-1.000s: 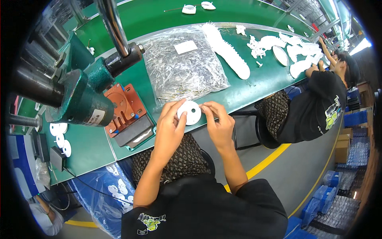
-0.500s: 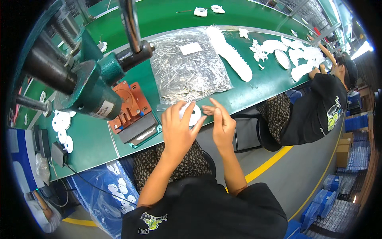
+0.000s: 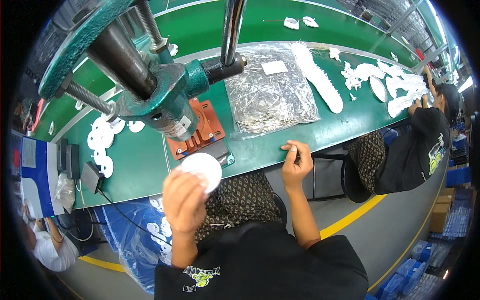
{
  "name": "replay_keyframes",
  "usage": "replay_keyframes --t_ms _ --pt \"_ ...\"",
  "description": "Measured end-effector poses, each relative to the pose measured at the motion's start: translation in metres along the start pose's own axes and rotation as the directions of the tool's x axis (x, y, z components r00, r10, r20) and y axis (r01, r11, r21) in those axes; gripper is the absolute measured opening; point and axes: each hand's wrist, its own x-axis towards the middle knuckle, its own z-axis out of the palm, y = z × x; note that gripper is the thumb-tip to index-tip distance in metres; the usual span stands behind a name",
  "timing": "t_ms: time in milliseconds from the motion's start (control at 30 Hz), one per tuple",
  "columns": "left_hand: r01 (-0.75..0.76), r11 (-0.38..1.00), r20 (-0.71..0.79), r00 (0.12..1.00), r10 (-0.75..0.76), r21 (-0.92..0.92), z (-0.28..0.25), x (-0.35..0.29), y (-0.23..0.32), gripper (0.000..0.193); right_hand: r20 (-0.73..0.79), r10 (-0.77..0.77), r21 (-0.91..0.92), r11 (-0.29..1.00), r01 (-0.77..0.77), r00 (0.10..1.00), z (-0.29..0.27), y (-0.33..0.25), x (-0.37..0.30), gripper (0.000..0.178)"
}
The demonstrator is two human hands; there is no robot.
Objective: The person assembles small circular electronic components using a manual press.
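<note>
My left hand [image 3: 185, 202] grips a round white plastic disc [image 3: 204, 170] by its lower left side, above the table's front edge and beside the press fixture. My right hand [image 3: 298, 165] is curled with its fingers bent at the table edge; whatever its fingertips may hold is hidden. A green hand press [image 3: 160, 107] with a steel lever stands over an orange-red fixture [image 3: 212, 122] at the left. Between the press and the white parts, a clear bag [image 3: 272, 97] full of thin metal pins lies on the green table [image 3: 250, 159].
More white discs [image 3: 101, 134] lie left of the press. A long row of white parts [image 3: 317, 77] and loose white pieces [image 3: 367, 72] lie to the right. A blue plastic-lined bin [image 3: 125, 227] with discs is below. Another person [image 3: 410, 145] sits at the right.
My left hand has moved left and down with the disc, away from my right hand, whose fingers have curled in. The whole view has shifted, with the press appearing farther right.
</note>
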Motion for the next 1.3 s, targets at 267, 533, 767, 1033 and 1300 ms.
replay_keyframes --t_ms 267,533,767,1033,1300 --pt "0.062 0.996 0.066 0.996 -0.066 0.069 0.017 0.016 -0.056 0.032 0.021 -0.171 -0.113 0.979 0.172 0.985 0.005 -0.001 -0.002 0.013" --pt "0.198 0.980 0.207 0.959 -0.195 0.005 0.017 0.040 -0.063 0.053 -0.100 -0.304 0.237 0.918 0.319 0.947 0.027 -0.076 0.082 0.042" --pt "0.310 0.950 0.060 0.950 -0.308 -0.037 0.039 0.039 -0.057 0.064 -0.016 -0.855 0.532 0.432 0.728 0.519 0.049 -0.247 0.278 0.024" --pt "0.398 0.910 0.131 0.915 -0.382 -0.120 0.033 0.039 -0.057 0.068 -0.148 -0.686 0.865 0.260 0.430 0.713 0.005 -0.212 0.206 0.037" --pt "0.312 0.944 0.128 0.946 -0.297 -0.110 0.037 0.037 -0.063 0.062 0.118 -0.418 0.894 0.439 0.086 0.901 -0.034 -0.162 0.070 0.068"
